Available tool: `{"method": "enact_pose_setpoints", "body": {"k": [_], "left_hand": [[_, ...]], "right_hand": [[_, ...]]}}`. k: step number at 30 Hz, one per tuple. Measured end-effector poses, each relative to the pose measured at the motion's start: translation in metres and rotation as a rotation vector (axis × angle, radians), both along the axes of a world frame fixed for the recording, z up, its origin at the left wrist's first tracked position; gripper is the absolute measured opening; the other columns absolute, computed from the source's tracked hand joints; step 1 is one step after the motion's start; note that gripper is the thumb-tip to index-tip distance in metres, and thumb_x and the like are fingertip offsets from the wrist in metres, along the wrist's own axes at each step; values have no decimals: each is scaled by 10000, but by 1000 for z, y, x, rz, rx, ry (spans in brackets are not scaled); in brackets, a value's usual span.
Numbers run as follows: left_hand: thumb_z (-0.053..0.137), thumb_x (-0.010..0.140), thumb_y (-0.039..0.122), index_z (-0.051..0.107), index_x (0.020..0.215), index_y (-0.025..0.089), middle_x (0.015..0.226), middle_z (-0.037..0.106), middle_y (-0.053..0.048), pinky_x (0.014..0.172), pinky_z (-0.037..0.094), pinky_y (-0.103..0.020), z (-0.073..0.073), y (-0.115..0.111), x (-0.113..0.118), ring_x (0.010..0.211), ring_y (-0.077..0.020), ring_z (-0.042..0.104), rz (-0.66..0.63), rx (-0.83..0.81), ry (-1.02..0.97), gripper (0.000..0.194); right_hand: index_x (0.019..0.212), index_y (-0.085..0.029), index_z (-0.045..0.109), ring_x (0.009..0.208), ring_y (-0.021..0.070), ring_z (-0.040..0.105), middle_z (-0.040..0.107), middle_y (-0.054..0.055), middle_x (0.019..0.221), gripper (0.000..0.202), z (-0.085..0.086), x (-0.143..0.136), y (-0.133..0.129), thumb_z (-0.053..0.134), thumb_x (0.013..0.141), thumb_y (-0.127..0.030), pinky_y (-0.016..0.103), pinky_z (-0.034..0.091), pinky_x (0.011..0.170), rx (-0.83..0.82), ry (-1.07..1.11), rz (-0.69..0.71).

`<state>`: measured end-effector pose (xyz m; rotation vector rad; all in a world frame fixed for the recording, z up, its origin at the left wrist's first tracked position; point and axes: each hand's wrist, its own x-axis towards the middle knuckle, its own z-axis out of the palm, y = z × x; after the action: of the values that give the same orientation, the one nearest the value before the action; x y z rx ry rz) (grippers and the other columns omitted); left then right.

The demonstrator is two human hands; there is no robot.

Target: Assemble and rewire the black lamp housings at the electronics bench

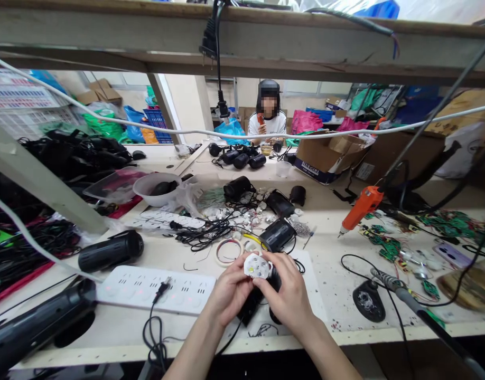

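Between my hands, above the front of the bench, is a small white plastic part [257, 266] with round silvery spots on its face. The fingers of my left hand [231, 289] pinch it from the left. My right hand [289, 285] grips its right side, thumb below and fingers behind. Under my hands lies a black housing [251, 305], partly hidden by them. Just beyond them are a roll of tape [229, 252] and another black housing [277, 234].
A white power strip [155, 289] with a black plug lies to the left. An orange electric screwdriver [361, 209] hangs at the right, near green circuit boards [387, 247]. A soldering iron [401, 287] is at front right. A person [267, 119] sits across the bench.
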<state>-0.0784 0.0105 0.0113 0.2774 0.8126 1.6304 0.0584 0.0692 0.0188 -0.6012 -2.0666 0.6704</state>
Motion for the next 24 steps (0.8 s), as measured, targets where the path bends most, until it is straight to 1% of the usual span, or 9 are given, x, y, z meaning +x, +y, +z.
{"method": "enact_pose_setpoints", "body": {"k": [4,8,13,15,19,22,24], "left_hand": [[727,626,87,719,1008,143,1036,717,-78,844,507,-278,1,-2,0,986,-223,651,-18,2,46,386],[740,635,98,721,1007,144,1034,725,-81,849,505,-272,1,-5,0,969,-213,655,-23,-9,78,376],[751,637,131,730,1019,159,1041,729,-85,817,508,-270,1,-8,-1,954,-216,653,-22,-34,119,384],[750,645,146,733,1017,168,1039,730,-82,794,508,-260,3,-9,-1,941,-207,649,-24,-49,160,374],[746,684,202,726,1043,182,1053,725,-84,803,516,-282,6,-10,0,958,-219,651,-55,-58,295,360],[743,721,268,696,1116,195,1108,707,-90,811,522,-329,4,-10,1,823,-197,678,-36,-85,468,404],[721,743,276,679,1141,206,1111,704,-84,812,517,-341,3,-10,3,741,-182,685,-11,-131,618,406]], "right_hand": [[1247,-229,579,1008,240,620,644,81,1082,409,4,1,-4,631,848,-156,378,544,873,3,39,1],[1246,-230,591,993,233,632,639,79,1066,402,8,1,-8,626,851,-163,362,557,863,-25,43,9],[1226,-229,600,956,234,631,641,79,1044,385,5,-1,-9,646,846,-186,371,566,847,-43,53,-4],[1208,-223,610,922,223,632,644,74,1028,375,3,-1,-8,656,838,-187,356,569,821,-60,52,-7],[1171,-206,631,879,202,644,662,65,1010,354,-1,5,0,659,819,-183,318,570,768,-151,29,-13],[1144,-200,651,845,202,646,671,60,975,329,-8,18,10,674,817,-229,331,571,762,-202,10,-74],[1138,-197,659,834,204,645,675,61,975,328,-14,31,16,683,817,-263,345,571,770,-220,-4,-125]]}}
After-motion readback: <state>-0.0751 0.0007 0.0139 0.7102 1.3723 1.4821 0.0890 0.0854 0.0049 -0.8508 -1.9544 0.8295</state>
